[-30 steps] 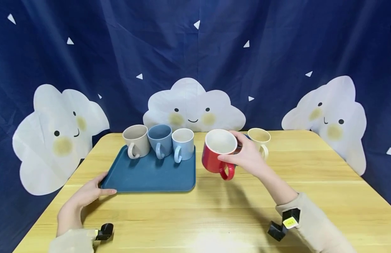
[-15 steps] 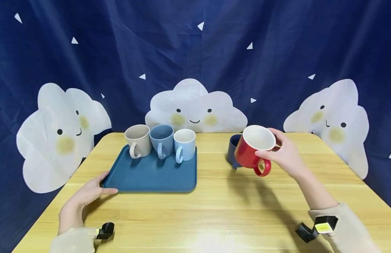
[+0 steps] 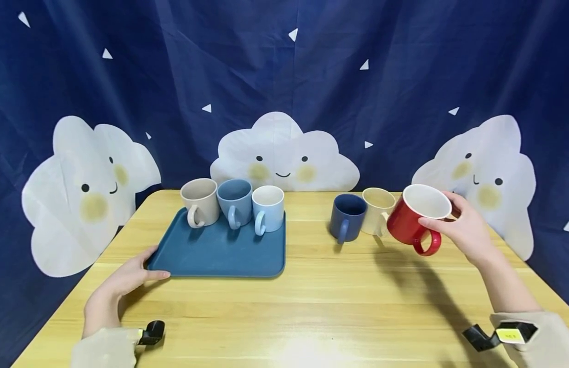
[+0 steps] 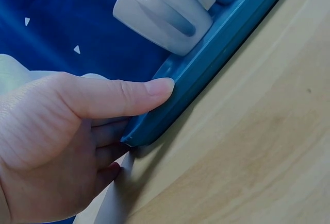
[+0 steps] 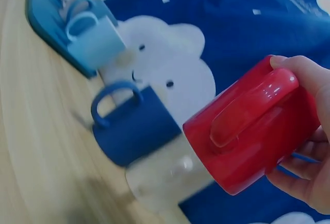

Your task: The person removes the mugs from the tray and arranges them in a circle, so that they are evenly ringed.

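My right hand (image 3: 464, 227) grips a red mug (image 3: 415, 220) (image 5: 252, 141) by its rim and holds it tilted in the air at the right of the wooden table, just right of a cream mug (image 3: 375, 217). A dark blue mug (image 3: 346, 215) (image 5: 136, 126) stands beside the cream one. My left hand (image 3: 123, 281) (image 4: 67, 131) holds the near left corner of a blue tray (image 3: 220, 255) (image 4: 206, 64), thumb on its rim. Three mugs stand along the tray's far edge: beige (image 3: 199, 202), blue-grey (image 3: 234, 202), light blue (image 3: 267, 207).
A dark blue curtain with white cloud faces (image 3: 284, 153) hangs right behind the table. The wooden table (image 3: 312, 306) stretches bare toward me in front of the tray and mugs.
My right hand has carried the red mug to the right, from beside the tray past the dark blue and cream mugs. The left hand and tray stayed put.
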Available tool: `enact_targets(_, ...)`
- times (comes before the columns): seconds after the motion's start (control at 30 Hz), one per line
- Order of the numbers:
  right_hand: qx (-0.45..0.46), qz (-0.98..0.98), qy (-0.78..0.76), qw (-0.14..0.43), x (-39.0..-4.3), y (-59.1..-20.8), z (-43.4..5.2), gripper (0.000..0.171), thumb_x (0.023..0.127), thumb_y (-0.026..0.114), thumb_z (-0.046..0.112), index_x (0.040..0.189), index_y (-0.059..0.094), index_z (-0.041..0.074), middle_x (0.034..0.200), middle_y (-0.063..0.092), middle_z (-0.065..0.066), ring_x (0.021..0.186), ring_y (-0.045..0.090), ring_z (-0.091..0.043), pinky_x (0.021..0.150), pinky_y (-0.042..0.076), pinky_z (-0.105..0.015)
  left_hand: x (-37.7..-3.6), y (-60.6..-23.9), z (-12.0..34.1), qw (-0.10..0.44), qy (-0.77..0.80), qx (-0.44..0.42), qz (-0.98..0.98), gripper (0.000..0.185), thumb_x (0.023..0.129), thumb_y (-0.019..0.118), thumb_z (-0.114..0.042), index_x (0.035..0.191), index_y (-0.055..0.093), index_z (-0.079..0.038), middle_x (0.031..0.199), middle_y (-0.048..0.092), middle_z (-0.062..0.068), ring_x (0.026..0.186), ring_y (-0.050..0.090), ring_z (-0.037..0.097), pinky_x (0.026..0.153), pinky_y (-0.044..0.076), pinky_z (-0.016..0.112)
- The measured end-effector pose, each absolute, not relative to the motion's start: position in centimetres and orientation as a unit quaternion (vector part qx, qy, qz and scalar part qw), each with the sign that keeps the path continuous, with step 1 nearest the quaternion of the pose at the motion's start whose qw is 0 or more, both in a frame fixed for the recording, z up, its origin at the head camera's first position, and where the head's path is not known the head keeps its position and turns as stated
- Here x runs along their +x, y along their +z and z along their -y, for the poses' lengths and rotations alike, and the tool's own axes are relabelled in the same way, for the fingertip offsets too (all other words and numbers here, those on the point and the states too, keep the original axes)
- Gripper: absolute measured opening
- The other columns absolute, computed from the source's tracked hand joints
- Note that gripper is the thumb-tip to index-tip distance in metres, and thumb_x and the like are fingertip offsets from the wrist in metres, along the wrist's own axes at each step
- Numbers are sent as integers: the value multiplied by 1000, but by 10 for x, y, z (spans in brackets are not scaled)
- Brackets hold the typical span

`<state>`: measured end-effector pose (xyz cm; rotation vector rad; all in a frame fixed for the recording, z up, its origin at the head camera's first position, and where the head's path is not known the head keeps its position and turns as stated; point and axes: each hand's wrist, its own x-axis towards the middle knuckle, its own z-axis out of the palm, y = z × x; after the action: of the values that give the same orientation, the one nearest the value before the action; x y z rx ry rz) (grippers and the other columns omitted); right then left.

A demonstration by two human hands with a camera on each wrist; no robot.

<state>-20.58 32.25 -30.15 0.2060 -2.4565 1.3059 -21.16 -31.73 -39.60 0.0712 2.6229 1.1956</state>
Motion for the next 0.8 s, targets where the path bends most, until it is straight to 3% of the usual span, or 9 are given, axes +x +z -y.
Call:
enact_targets(0.27, 53, 870, 459, 173, -214, -321, -348, 49, 82, 70, 14, 126, 48, 14, 99, 53, 14, 90, 50, -1, 69, 40, -10, -212, -395, 318, 127, 408, 22, -904, 100, 83, 69, -29, 143, 2, 12, 142, 7, 42, 128, 9, 57, 99, 14, 67)
enact_targets(0.4, 25, 888, 430, 164, -220, -333, -356, 55, 82, 72, 24, 126, 46, 5, 98, 52, 11, 89, 46, -3, 68, 38, -13, -212, -396, 317, 129, 411, 22, -902, 100, 83, 70, -29, 143, 2, 12, 142, 7, 42, 128, 9, 57, 99, 14, 67)
enact_targets(0.53, 2, 904, 404, 139, -226, -343, -360, 71, 82, 70, 31, 133, 38, -6, 110, 50, -3, 92, 43, -9, 70, 37, -17, -212, -397, 317, 130, 411, 20, -902, 101, 82, 70, -30, 143, 2, 12, 142, 7, 41, 128, 9, 57, 100, 14, 67)
enact_targets(0.63, -2, 908, 398, 131, -231, -349, -362, 73, 83, 69, 32, 134, 35, -8, 117, 48, -15, 94, 43, -12, 71, 37, -18, -212, -397, 317, 129, 408, 18, -903, 102, 81, 71, -32, 143, 3, 11, 142, 7, 41, 128, 9, 57, 100, 14, 67)
enact_targets(0.8, 4, 909, 397, 126, -240, -358, -361, 74, 83, 69, 31, 135, 35, -8, 120, 48, -20, 96, 43, -14, 73, 36, -20, -212, -397, 318, 126, 404, 21, -906, 101, 82, 70, -31, 143, 2, 11, 142, 7, 42, 128, 9, 57, 99, 15, 67)
